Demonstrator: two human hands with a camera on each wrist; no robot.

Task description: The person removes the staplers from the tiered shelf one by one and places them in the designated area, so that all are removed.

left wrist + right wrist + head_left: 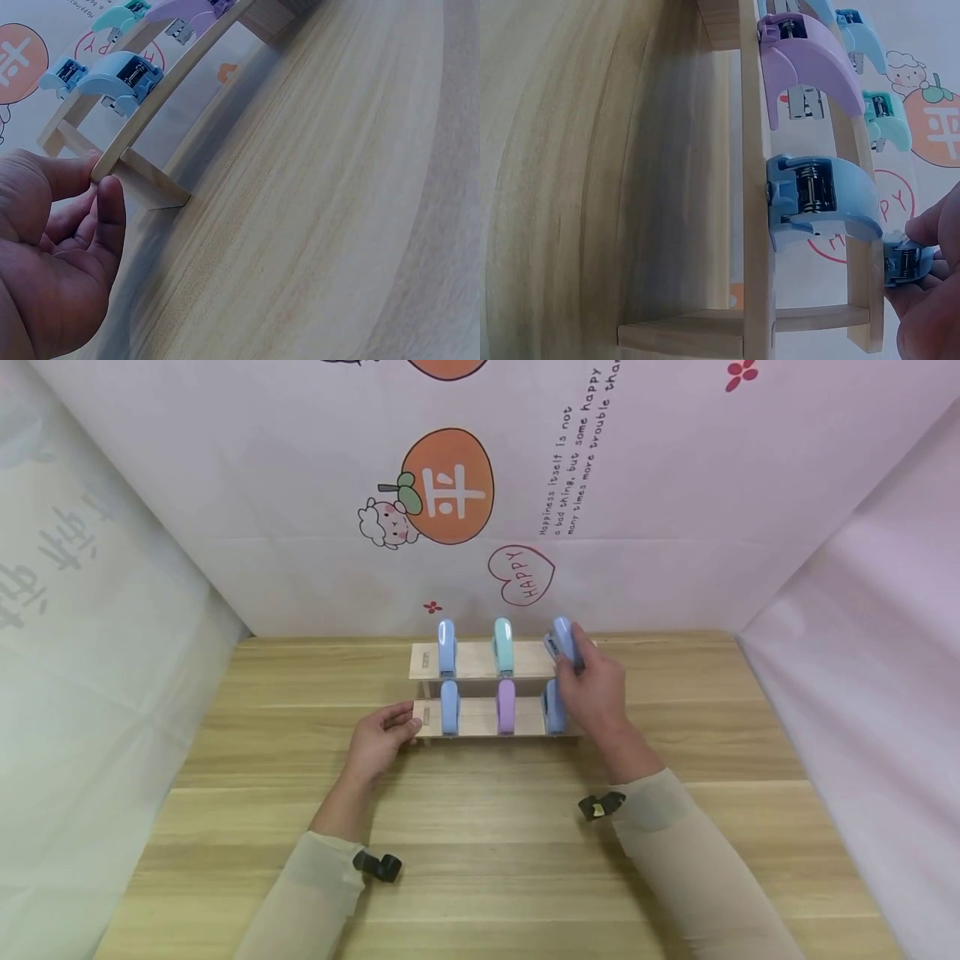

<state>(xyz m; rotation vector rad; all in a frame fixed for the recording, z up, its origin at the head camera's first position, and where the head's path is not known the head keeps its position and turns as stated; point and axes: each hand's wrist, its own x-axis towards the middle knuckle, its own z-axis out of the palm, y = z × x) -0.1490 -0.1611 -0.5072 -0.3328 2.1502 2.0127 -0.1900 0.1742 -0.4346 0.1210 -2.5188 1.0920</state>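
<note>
A two-step wooden rack point(476, 717) holds small staplers in two rows. My left hand point(375, 745) pinches the left end of the lower step between thumb and fingers, as the left wrist view shows close up. With the right hand point(596, 692) I grip a blue stapler point(562, 637) at the right end of the upper step. To its left on that step stand a mint stapler point(503, 646) and a light-blue stapler point(447, 647). The lower step carries a blue stapler point(449, 707), a purple stapler point(506, 707) and, below my right hand, another blue stapler point(825, 196).
The rack stands at the back of a wood-grain table point(480, 843), close to a white printed cloth point(300, 527) that rises behind it. More white cloth hangs along both sides. A dark wrist camera point(377, 865) sits beside the left sleeve.
</note>
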